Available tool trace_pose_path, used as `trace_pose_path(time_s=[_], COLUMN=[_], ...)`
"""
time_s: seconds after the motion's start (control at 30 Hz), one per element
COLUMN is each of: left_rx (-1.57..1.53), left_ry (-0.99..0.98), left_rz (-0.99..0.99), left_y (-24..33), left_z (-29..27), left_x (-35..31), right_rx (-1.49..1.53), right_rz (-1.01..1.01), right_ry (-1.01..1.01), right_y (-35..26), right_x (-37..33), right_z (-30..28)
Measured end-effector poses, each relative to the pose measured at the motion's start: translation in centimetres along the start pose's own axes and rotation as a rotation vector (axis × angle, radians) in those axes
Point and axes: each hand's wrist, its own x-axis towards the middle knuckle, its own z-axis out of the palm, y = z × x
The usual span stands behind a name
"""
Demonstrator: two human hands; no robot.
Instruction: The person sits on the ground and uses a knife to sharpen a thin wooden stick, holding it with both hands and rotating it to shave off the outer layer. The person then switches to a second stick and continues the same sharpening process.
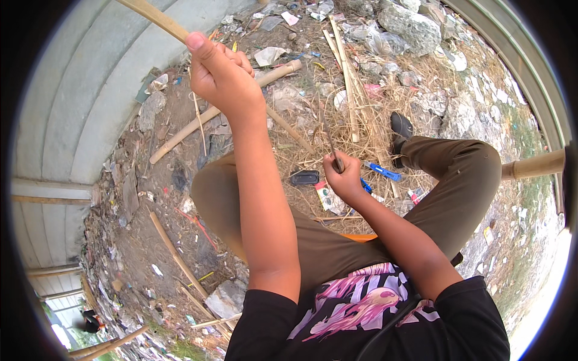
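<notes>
My left hand (226, 81) is raised and closed around a long bamboo strip (153, 18). One end of the strip runs out of view at the upper left; the other slants down toward the ground between my legs. Lower and nearer my lap, my right hand (348, 177) grips the handle of a knife (330, 141), its thin dark blade pointing away from me, apart from the left hand. Close by the right hand lie a blue utility knife (385, 172), a black rectangular object (305, 177) and a small red and white pack (328, 197).
A bamboo pole (180, 140) lies on the littered ground beyond my left knee. Several split bamboo strips (344, 78) rest among shavings ahead. Large rocks (412, 27) sit at the far right. A grey wall (78, 78) stands left; another bamboo pole (530, 166) reaches toward my right knee.
</notes>
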Motion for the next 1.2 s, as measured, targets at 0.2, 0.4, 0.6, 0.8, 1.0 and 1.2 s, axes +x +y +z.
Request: trace_pose_path(time_s=[0.2,0.4,0.6,0.8,1.0,1.2], left_rx=[0.012,0.009,0.009,-0.001,0.026,0.018], left_ry=[0.012,0.035,0.025,0.023,0.049,0.054], left_rz=[0.008,0.003,0.007,-0.043,-0.017,-0.020], left_y=[0.7,-0.1,0.0,0.2,0.2,0.2], left_z=[1.1,-0.9,-0.7,0.0,-0.9,-1.2], left_x=[-0.3,0.1,0.1,0.1,0.5,0.3], right_rx=[-0.447,0.411,-0.032,-0.456,0.130,-0.250], right_rz=[0.983,1.171,-0.016,1.032,1.315,0.270], right_ry=[-0.368,-0.305,0.067,-0.289,-0.260,-0.088], right_y=[12.9,0.5,-4.6,15.3,9.2,0.4], right_x=[-3.7,1.3,1.2,-4.6,-0.9,0.4], right_z=[-2.2,-1.7,-0.5,-3.4,-2.0,-1.1])
